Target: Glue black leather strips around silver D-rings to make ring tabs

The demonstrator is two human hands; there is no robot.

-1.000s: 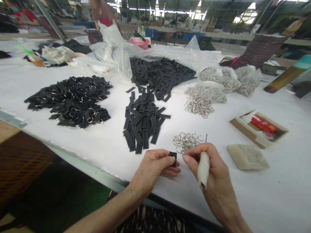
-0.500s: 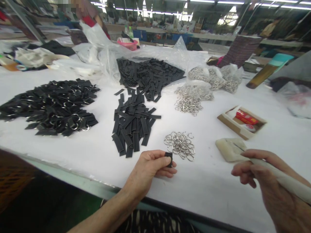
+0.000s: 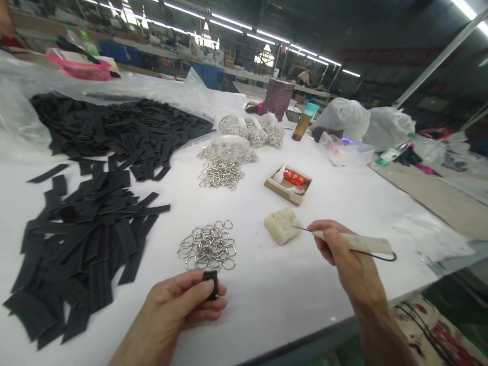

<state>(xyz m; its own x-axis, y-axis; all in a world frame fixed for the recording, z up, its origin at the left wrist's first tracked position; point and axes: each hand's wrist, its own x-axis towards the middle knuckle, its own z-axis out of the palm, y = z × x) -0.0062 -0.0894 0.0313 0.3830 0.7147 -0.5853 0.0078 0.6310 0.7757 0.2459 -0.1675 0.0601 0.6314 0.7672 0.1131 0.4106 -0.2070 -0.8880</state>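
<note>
My left hand (image 3: 179, 305) pinches a small folded black strap piece (image 3: 211, 282) between thumb and fingers, low over the white table. My right hand (image 3: 343, 254) grips a white-handled awl (image 3: 351, 243); its thin metal tip touches a pale waxy block (image 3: 281, 225). A small heap of metal D-rings (image 3: 208, 247) lies just beyond my left hand. Loose black strips (image 3: 82, 229) are spread to the left.
A larger pile of black strips (image 3: 114, 124) on clear plastic lies at the back left. More D-rings (image 3: 221, 174) and bagged rings (image 3: 249, 129) sit mid-table. An open cardboard box (image 3: 287, 184), a bottle (image 3: 303, 121) and white bags (image 3: 345, 119) stand farther right. The table edge (image 3: 381, 300) runs by my right wrist.
The view swung right. My right hand carried the awl away from the strap piece to the pale block, tip now touching it. My left hand still holds the folded piece.
</note>
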